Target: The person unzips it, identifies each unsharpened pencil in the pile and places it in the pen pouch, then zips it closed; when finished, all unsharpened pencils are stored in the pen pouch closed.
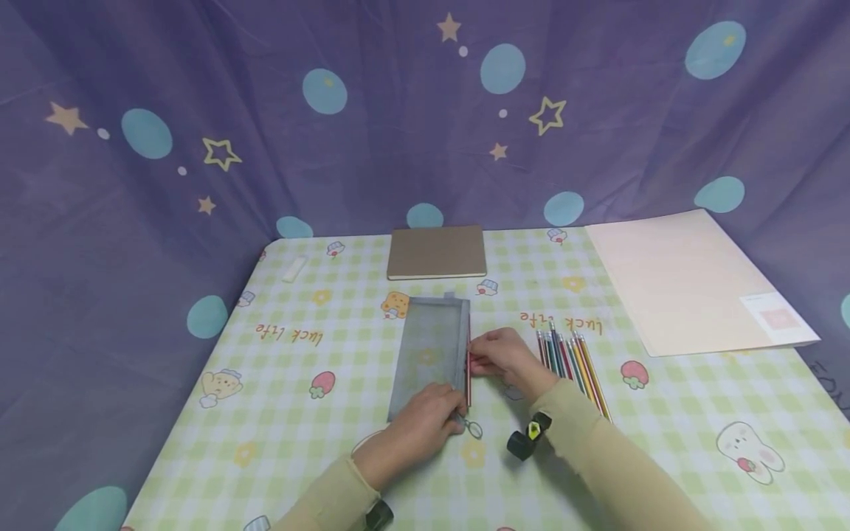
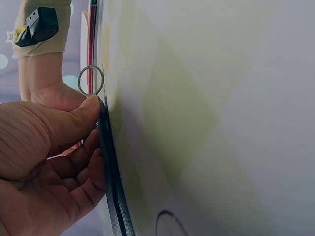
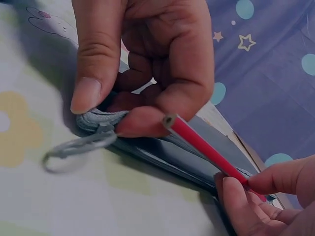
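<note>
A grey zip pouch (image 1: 428, 335) lies flat on the table, its zipped side facing right. With thumb and fingers my left hand (image 1: 425, 419) pinches the near end of the pouch, beside the zip's ring pull (image 1: 474, 429). My right hand (image 1: 506, 358) holds a red pencil (image 3: 199, 145) between thumb and fingers, along the pouch's zip edge. The right wrist view shows the pencil's blunt end pointing toward the left hand, over the gap between the pouch's edges. Right of the right hand lies a group of several pencils (image 1: 564, 354) in mixed colours, partly hidden behind the right sleeve.
Behind the pouch, a brown notebook (image 1: 437, 252) lies at the table's back edge. A white eraser-like block (image 1: 295, 269) is at the back left. On the right, a large pale sheet or folder (image 1: 684, 280) with a label reaches the table's edge. A patterned curtain (image 1: 412, 147) hangs behind.
</note>
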{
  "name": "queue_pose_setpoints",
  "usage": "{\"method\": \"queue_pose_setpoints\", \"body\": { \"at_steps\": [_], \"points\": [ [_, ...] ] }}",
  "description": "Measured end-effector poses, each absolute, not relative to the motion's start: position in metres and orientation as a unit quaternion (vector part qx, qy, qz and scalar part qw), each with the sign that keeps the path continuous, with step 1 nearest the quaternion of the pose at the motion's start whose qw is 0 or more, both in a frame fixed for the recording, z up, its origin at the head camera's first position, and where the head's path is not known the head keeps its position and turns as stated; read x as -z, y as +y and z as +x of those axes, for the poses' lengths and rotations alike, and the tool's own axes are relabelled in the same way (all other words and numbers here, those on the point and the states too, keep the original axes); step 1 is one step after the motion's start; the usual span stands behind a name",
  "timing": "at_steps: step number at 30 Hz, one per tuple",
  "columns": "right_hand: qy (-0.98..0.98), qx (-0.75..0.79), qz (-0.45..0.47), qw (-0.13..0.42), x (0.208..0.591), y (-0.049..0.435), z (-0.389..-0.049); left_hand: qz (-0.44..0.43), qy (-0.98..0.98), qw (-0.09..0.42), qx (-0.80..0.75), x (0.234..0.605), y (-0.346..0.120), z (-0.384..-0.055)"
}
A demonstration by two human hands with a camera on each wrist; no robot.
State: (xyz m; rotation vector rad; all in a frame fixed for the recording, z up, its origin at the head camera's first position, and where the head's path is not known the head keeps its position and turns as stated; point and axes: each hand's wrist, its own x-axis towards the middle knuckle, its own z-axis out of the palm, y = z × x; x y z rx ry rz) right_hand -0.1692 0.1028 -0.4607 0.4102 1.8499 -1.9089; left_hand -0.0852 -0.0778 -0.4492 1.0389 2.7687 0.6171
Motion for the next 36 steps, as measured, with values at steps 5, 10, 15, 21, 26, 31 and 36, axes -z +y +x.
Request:
{"method": "queue_pose_setpoints", "body": {
  "at_steps": [5,10,15,21,26,31,36],
  "points": [
    [0.672,0.693,0.149,0.215,0.459,0.098,-0.168,0.339,0.915,0.06,-0.212,0.45,-0.078,-0.086],
    [0.672,0.693,0.148,0.217,0.459,0.096,-0.167,0.337,0.914,0.063,-0.219,0.451,-0.078,-0.086],
    [0.682,0.684,0.129,0.224,0.46,0.097,-0.166,0.337,0.912,0.067,-0.225,0.451,-0.079,-0.086],
    [0.7,0.671,0.088,0.23,0.458,0.096,-0.158,0.339,0.909,0.068,-0.232,0.45,-0.079,-0.085],
    [0.731,0.639,0.07,0.229,0.458,0.094,-0.152,0.339,0.91,0.066,-0.228,0.452,-0.079,-0.086],
    [0.753,0.609,0.047,0.246,0.462,0.093,-0.149,0.339,0.914,0.062,-0.214,0.453,-0.079,-0.086],
    [0.75,0.589,0.024,0.3,0.459,0.097,-0.147,0.339,0.914,0.061,-0.213,0.453,-0.079,-0.087]
  ]
}}
